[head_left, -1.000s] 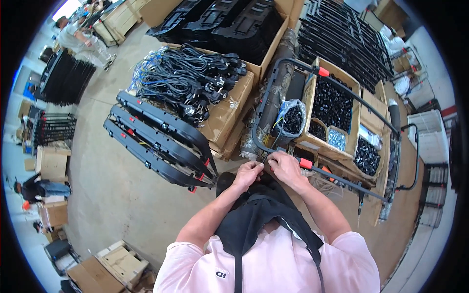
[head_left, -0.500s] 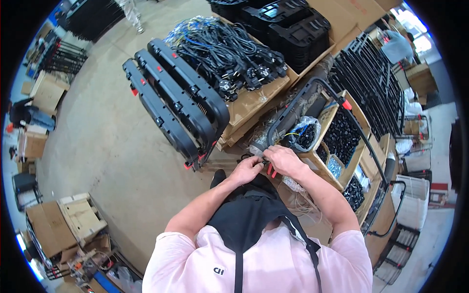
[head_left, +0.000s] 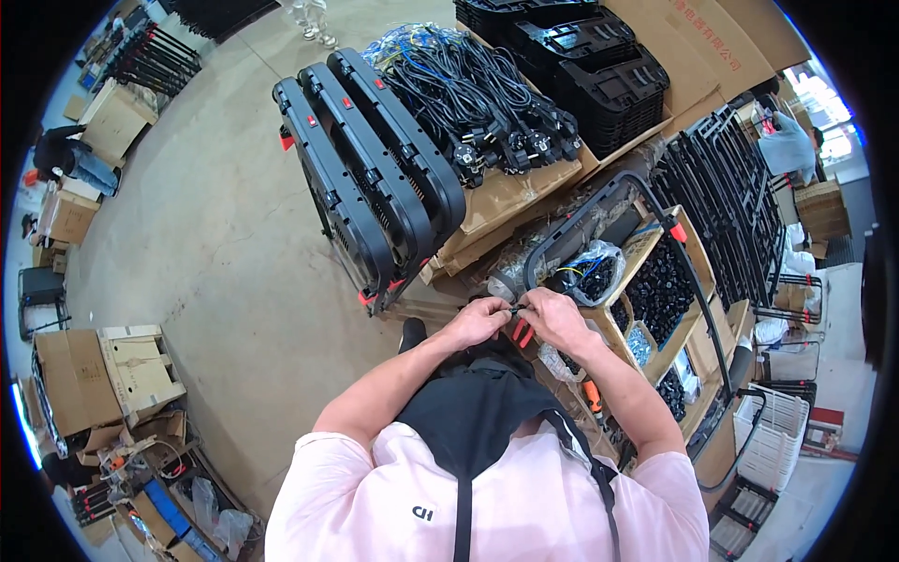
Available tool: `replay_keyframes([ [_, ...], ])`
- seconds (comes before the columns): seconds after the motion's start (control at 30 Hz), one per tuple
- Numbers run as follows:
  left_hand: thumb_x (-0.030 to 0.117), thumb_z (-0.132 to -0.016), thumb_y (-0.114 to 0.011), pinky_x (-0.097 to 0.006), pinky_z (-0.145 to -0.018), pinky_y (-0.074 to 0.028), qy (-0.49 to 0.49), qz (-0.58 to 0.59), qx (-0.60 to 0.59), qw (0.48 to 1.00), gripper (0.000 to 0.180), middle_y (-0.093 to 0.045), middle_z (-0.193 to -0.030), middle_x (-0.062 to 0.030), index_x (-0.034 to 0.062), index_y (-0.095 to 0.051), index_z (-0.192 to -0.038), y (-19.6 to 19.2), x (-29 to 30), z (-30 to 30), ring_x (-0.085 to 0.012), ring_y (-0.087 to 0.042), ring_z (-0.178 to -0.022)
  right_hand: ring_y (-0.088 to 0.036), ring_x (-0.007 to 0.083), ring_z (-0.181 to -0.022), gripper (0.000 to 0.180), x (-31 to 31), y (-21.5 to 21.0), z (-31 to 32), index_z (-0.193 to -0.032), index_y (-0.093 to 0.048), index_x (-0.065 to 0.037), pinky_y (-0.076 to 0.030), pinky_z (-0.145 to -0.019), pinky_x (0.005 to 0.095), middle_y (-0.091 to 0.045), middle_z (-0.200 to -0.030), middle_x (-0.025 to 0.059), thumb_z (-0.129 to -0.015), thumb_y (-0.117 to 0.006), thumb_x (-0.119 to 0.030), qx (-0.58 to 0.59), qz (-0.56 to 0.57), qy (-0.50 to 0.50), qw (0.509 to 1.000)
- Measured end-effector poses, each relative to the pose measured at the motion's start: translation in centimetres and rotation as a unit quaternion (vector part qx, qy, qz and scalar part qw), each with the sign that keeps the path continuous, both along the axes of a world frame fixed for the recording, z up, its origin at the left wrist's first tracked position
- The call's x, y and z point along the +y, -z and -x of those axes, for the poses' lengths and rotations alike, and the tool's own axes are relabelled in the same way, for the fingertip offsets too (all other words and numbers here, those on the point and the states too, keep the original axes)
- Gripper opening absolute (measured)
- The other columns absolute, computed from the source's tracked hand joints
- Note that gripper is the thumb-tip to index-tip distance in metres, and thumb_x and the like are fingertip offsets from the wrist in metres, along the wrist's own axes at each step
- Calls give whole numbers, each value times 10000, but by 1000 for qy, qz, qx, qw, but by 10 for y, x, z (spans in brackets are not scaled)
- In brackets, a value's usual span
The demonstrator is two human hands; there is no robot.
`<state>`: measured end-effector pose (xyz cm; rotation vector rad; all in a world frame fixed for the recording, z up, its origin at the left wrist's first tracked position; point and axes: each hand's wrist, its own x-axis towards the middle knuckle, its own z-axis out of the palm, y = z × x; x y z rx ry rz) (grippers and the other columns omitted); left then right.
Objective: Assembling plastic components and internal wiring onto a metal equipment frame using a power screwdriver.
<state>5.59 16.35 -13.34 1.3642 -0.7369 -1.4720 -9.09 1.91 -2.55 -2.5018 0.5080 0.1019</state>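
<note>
My left hand (head_left: pixel 479 321) and my right hand (head_left: pixel 556 320) meet in front of my body, fingers pinched together. Between their fingertips is a small black part (head_left: pixel 516 309), too small and covered to name. Just below my right hand show the red handles of a hand tool (head_left: pixel 523 333); its head is hidden. Beyond the hands a black tubular frame (head_left: pixel 573 218) with red fittings leans along a wooden tray. A clear bag (head_left: pixel 596 272) with dark pieces and coloured wires lies close to my right hand.
Divided wooden bins (head_left: pixel 704 262) at right hold black knobs (head_left: pixel 658 286) and silver screws (head_left: pixel 640 345). An orange-handled tool (head_left: pixel 593 397) lies by my right forearm. Ahead are upright black housings (head_left: pixel 375 187), cables with plugs (head_left: pixel 468 94) on cardboard, and stacked black covers (head_left: pixel 599 75).
The view has shifted, so the surroundings sit further right. Both hands stay together on the small black part, which shows more clearly between the fingertips. The orange-handled tool has come into sight.
</note>
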Motion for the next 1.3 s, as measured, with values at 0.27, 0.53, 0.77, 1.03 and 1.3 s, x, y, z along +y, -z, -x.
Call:
replay_keyframes([
  [0.27,198,-1036,-615,-280,-604,-431,4,-23,12,1000,189,-573,-756,29,40,-680,-956,-12,-4,-4,-84,-517,-655,-681,378,-962,159,-6,12,5,-1045,-693,-12,-563,-834,461,-673,-975,158,-901,-703,-80,-102,23,-84,991],
  [0.53,224,-1020,-621,-309,-603,-447,3,-23,19,1000,249,-594,-757,0,6,-676,-913,-18,-4,-3,-107,-522,-658,-657,365,-993,138,-8,12,2,-1014,-673,-19,-553,-860,454,-633,-973,151,-890,-679,-79,-86,39,-112,989],
  [0.77,253,-1002,-628,-329,-610,-465,9,-28,-25,999,270,-614,-744,-23,1,-688,-926,-12,-3,-5,-123,-545,-654,-638,393,-966,104,-3,13,-3,-966,-582,-10,-546,-839,466,-598,-968,176,-891,-643,-47,-55,79,-127,987],
  [1.03,331,-924,-654,-357,-633,-503,76,-100,-113,986,358,-664,-747,-90,-16,-723,-981,-23,-9,-13,-151,-626,-664,-636,390,-975,162,6,26,7,-1015,-599,-4,-541,-834,478,-601,-988,185,-899,-677,-84,-41,53,-81,995],
  [1.3,322,-933,-658,-313,-580,-465,38,-125,-119,984,329,-620,-708,-29,1,-720,-970,-16,-9,-6,-113,-583,-626,-720,370,-885,357,79,20,54,-1100,-657,-6,-557,-806,481,-731,-919,163,-927,-729,-310,67,-156,253,952],
])
